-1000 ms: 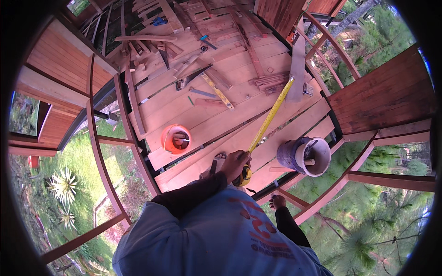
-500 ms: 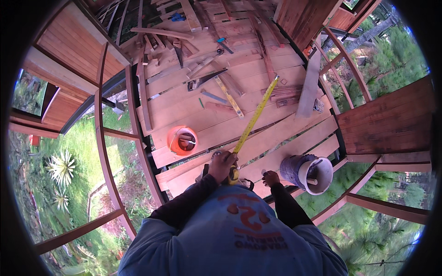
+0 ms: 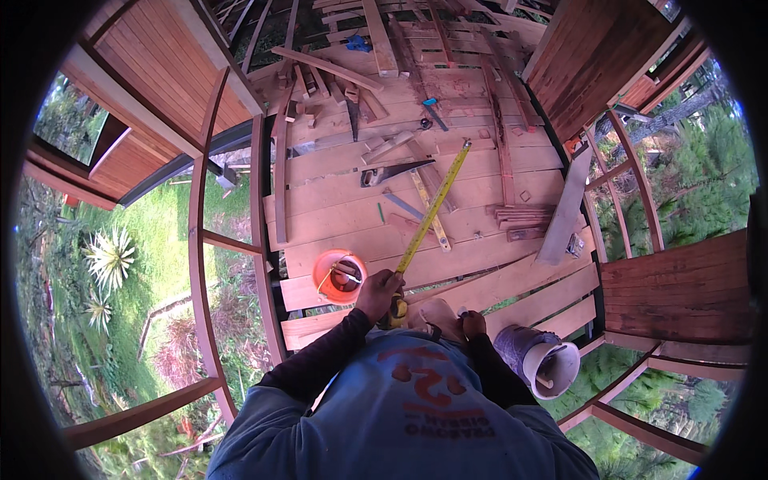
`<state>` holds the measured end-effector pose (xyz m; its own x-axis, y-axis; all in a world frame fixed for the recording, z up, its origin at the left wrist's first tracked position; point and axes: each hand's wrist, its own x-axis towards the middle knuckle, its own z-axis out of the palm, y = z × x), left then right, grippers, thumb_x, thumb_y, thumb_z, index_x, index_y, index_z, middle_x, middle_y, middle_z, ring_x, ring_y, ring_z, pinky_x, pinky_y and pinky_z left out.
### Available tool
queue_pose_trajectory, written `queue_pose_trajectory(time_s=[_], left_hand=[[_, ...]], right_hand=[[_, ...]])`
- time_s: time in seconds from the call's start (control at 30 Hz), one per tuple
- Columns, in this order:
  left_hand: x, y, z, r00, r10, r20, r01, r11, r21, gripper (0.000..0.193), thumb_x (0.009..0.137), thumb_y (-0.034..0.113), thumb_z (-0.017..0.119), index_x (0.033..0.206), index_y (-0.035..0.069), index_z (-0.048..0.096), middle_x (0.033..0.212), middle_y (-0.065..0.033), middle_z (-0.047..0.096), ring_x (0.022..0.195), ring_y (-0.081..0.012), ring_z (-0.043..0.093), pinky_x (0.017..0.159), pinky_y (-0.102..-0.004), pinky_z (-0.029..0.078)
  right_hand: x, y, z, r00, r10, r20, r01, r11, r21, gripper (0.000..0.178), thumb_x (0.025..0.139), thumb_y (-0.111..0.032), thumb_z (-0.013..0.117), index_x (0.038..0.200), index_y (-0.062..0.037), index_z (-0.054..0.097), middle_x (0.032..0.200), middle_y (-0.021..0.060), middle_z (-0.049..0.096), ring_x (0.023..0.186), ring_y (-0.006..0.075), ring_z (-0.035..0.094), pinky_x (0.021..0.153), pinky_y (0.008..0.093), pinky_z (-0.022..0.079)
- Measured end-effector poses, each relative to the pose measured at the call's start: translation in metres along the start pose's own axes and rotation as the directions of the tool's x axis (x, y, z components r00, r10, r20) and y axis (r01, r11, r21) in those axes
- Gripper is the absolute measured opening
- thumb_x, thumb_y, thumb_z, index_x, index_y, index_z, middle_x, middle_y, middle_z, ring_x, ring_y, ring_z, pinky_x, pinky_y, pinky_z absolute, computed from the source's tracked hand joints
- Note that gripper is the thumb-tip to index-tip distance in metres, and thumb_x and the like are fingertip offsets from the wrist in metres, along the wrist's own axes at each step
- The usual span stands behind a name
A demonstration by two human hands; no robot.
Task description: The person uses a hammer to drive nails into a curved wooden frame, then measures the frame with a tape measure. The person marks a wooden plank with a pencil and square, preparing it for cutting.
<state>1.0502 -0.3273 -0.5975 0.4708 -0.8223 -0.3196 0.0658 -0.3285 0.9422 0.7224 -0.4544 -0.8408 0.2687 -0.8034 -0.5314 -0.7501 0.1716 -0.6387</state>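
Note:
A tape measure (image 3: pixel 395 313) with a black-and-yellow case is in my left hand (image 3: pixel 379 296), low in front of my body. From it the yellow blade (image 3: pixel 432 213) runs out, slanting up and right over the plank floor. Close to the front of my shirt, my right hand (image 3: pixel 474 323) is closed; a small thing seems to show at its fingers, too small to name. An orange bucket (image 3: pixel 321 278) with pieces inside stands left of my left hand. To the right of my right hand is a dark-sided bucket (image 3: pixel 520 346) with a pale container at its mouth.
A handsaw (image 3: pixel 395 173), a yellow spirit level (image 3: pixel 430 212), a hammer with a blue part (image 3: pixel 434 113) and wood offcuts (image 3: pixel 524 220) lie ahead. Gaps (image 3: pixel 552 318) run between the floor planks (image 3: pixel 320 232). Wooden railings (image 3: pixel 260 208) stand at the sides, with greenery beyond.
My view has swung, so the floor and tools sit further right. The tape blade remains out in my left hand. My right hand has drawn in nearer my body.

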Motion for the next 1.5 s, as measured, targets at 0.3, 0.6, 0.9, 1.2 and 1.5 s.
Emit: queue_pose_trajectory(time_s=[0.3, 0.6, 0.9, 1.2, 1.5], left_hand=[[0.112, 0.008, -0.015, 0.993, -0.001, -0.119, -0.013, 0.993, -0.116, 0.036, 0.107, 0.029, 0.056, 0.101, -0.005, 0.068, 0.086, -0.0082, 0.07, 0.08, -0.0148, 0.067, 0.075, -0.0306, 0.055], [0.243, 0.075, -0.056, 0.9, -0.126, -0.417, -0.088, 0.886, -0.456, 0.037, 0.107, 0.034, 0.057, 0.102, -0.001, 0.067, 0.084, -0.0057, 0.067, 0.079, -0.0136, 0.064, 0.072, -0.0286, 0.053], [0.314, 0.086, -0.117, 0.735, -0.209, -0.645, -0.274, 0.779, -0.564, 0.033, 0.108, 0.03, 0.053, 0.106, -0.001, 0.064, 0.091, -0.0067, 0.067, 0.082, -0.0155, 0.066, 0.076, -0.03, 0.055], [0.418, 0.074, -0.242, 0.758, -0.183, -0.626, -0.174, 0.869, -0.464, 0.03, 0.107, 0.027, 0.058, 0.106, -0.001, 0.069, 0.091, -0.0025, 0.068, 0.084, -0.01, 0.062, 0.076, -0.0269, 0.051], [0.501, 0.086, -0.485, 0.875, -0.193, -0.443, 0.074, 0.96, -0.272, 0.047, 0.098, 0.041, 0.067, 0.106, -0.005, 0.076, 0.09, -0.0075, 0.074, 0.082, -0.0128, 0.067, 0.073, -0.0284, 0.053]], right_hand=[[0.112, -0.166, -0.027, 0.898, 0.125, 0.423, -0.321, 0.842, 0.434, 0.024, 0.106, -0.017, 0.048, 0.112, -0.0006, 0.064, 0.084, 0.0099, 0.069, 0.057, 0.0174, 0.06, 0.055, 0.0317, 0.052], [0.179, -0.437, -0.044, 0.508, -0.286, 0.813, -0.132, 0.906, 0.402, 0.048, 0.106, -0.044, 0.054, 0.136, -0.0073, 0.058, 0.113, 0.0077, 0.068, 0.099, 0.0154, 0.069, 0.081, 0.0359, 0.059], [0.214, -0.556, 0.037, 0.256, -0.502, 0.826, -0.065, 0.843, 0.533, 0.056, 0.105, -0.027, 0.059, 0.155, -0.013, 0.039, 0.137, 0.0049, 0.057, 0.115, 0.0134, 0.063, 0.095, 0.0302, 0.056], [0.291, -0.658, 0.147, 0.272, -0.603, 0.75, -0.055, 0.769, 0.637, 0.056, 0.102, -0.015, 0.066, 0.151, -0.0094, 0.041, 0.13, 0.0027, 0.057, 0.117, 0.0129, 0.06, 0.099, 0.0297, 0.053], [0.333, -0.847, 0.276, 0.327, -0.411, 0.851, -0.217, 0.844, 0.49, 0.048, 0.107, -0.041, 0.055, 0.143, -0.0099, 0.053, 0.128, 0.0015, 0.061, 0.111, 0.01, 0.062, 0.095, 0.0274, 0.052]])
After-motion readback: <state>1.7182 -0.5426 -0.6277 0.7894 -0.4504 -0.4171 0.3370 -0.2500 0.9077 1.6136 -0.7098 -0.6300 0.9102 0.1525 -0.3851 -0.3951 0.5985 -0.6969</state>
